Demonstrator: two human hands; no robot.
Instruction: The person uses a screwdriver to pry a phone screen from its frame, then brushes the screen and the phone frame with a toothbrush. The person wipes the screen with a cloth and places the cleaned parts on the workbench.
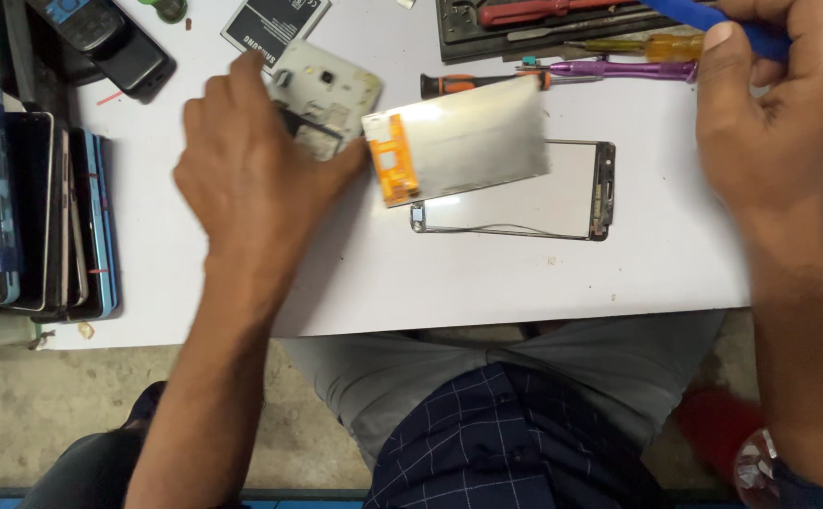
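My left hand (251, 174) holds a phone's white inner frame (329, 102) above the white table, fingers curled over its left side. A silvery display panel (463, 139) with an orange flex cable (395, 162) juts out to the right of that hand, blurred and tilted. Below it a thin clear glass front (543, 193) with a dark right edge lies flat on the table. My right hand (779, 104) rests at the right and is closed around a blue plastic tool (713, 17).
A dark tool tray (459, 33) with screwdrivers sits at the top. A purple-handled screwdriver (619, 69) and an orange-handled one (468, 83) lie beside it. Stacked phones (34, 207) stand at the left edge; a battery (270, 24) and dark phones (110, 42) lie top left.
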